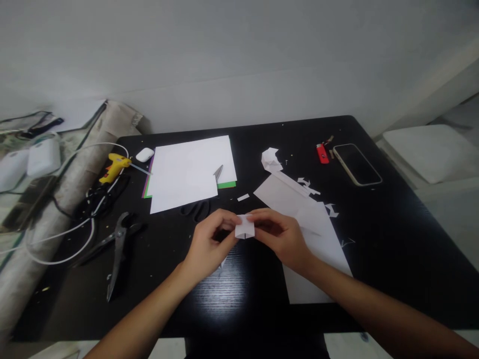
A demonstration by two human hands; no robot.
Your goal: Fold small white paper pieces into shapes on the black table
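Observation:
Between both hands, above the black table, is a small folded piece of white paper (245, 227) with a short dark slit or line at its lower edge. My left hand (213, 239) pinches its left side between thumb and fingers. The right side is pinched the same way by my right hand (282, 237). Just beyond the left hand lie scissors (196, 209), their blades partly under white sheets (190, 167). Loose white paper (322, 249) lies beneath and beside the right hand. A bit of white paper shows under my left wrist, mostly hidden.
On the left are pliers (119, 237), a yellow glue gun (114, 168), a white case (144, 154) and looping white cable (92, 239). Crumpled paper (272, 159) and paper scraps (307, 184) lie beyond the right hand. A red lighter (322, 153) and a phone (357, 164) are far right.

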